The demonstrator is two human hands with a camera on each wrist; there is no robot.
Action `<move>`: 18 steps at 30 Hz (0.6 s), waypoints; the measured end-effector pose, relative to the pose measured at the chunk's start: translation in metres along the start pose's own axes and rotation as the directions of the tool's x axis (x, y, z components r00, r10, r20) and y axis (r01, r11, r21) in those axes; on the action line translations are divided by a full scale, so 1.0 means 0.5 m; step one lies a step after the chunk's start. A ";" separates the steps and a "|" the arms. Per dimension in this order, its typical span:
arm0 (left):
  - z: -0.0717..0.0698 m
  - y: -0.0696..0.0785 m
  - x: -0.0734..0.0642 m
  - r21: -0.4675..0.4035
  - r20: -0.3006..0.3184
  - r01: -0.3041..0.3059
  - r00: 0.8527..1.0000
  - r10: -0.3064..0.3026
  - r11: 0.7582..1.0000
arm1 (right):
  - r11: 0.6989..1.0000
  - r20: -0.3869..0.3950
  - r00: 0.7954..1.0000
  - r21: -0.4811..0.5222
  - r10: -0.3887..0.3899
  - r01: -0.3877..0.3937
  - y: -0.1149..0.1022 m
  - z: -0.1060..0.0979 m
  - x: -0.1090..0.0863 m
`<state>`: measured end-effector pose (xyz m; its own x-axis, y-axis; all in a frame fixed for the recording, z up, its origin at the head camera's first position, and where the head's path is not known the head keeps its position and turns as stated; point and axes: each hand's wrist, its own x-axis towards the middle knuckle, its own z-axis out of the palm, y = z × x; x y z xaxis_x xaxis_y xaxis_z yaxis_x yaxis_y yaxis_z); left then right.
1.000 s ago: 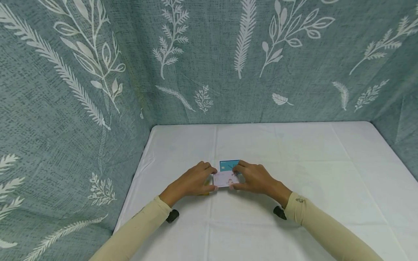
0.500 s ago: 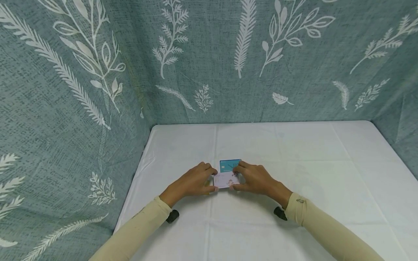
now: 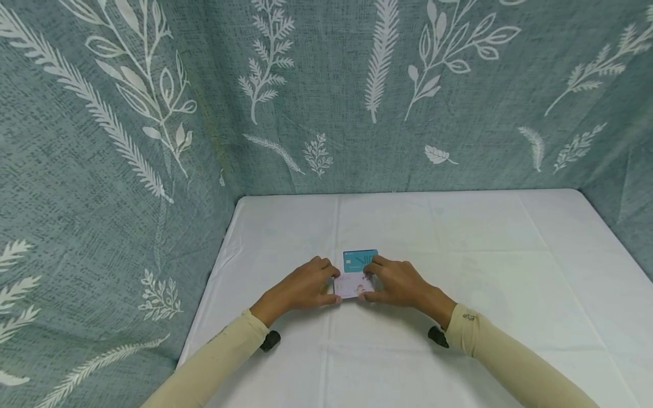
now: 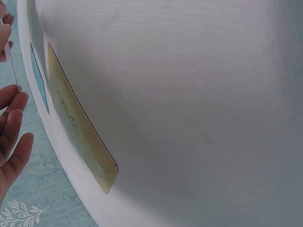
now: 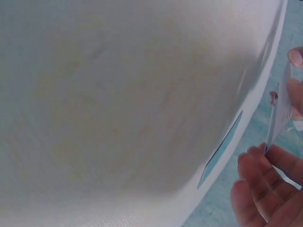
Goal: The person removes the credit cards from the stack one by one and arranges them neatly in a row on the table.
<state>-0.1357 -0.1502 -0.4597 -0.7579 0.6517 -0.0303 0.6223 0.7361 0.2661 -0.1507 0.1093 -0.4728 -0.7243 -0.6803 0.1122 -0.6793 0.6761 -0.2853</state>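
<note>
A pale pink-white card point(image 3: 349, 286) with small printed figures is held off the table between both hands. My left hand point(image 3: 308, 283) pinches its left end with thumb and fingers. At the other end, my right hand point(image 3: 399, 280) pinches it the same way; the right wrist view shows that card point(image 5: 280, 106) nearly edge-on. Just beyond it, a teal bank card point(image 3: 359, 260) with a chip lies flat, its right corner close to the right fingers. A gold card point(image 4: 80, 118) rests on the table below the left hand, mostly hidden by that hand in the head view.
A white cloth covers the table point(image 3: 459, 249). Green-grey curtains point(image 3: 326, 96) with white leaf prints stand behind and at the sides. A black wrist device point(image 3: 270, 340) shows under the left sleeve, another point(image 3: 437, 335) under the right.
The pale card and both hands have shifted slightly towards me, uncovering more of the teal card. The gold edge beside the left hand has become mostly covered. Both grips stay the same.
</note>
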 end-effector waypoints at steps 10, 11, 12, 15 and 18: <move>0.001 0.003 0.000 0.013 0.001 0.000 1.000 0.000 1.000 | 1.000 0.001 1.000 0.004 -0.002 0.002 -0.002 -0.001 -0.003; 0.001 0.003 0.000 0.014 0.002 0.000 1.000 0.000 1.000 | 1.000 0.005 1.000 0.006 -0.001 0.001 -0.002 -0.001 -0.003; 0.001 0.004 0.000 0.017 0.004 0.001 1.000 -0.001 1.000 | 1.000 0.008 1.000 0.007 0.000 0.000 -0.001 -0.001 -0.003; 0.001 0.005 -0.001 0.022 0.007 0.005 1.000 -0.005 1.000 | 1.000 0.014 1.000 0.008 -0.001 0.001 -0.001 -0.001 -0.003; 0.001 0.005 0.000 0.025 0.006 0.005 1.000 -0.006 1.000 | 1.000 0.014 1.000 0.003 -0.003 0.003 0.000 0.000 -0.004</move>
<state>-0.1339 -0.1484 -0.4597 -0.7601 0.6487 -0.0375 0.6229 0.7440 0.2417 -0.1493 0.1106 -0.4729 -0.7203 -0.6865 0.0994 -0.6812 0.6731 -0.2879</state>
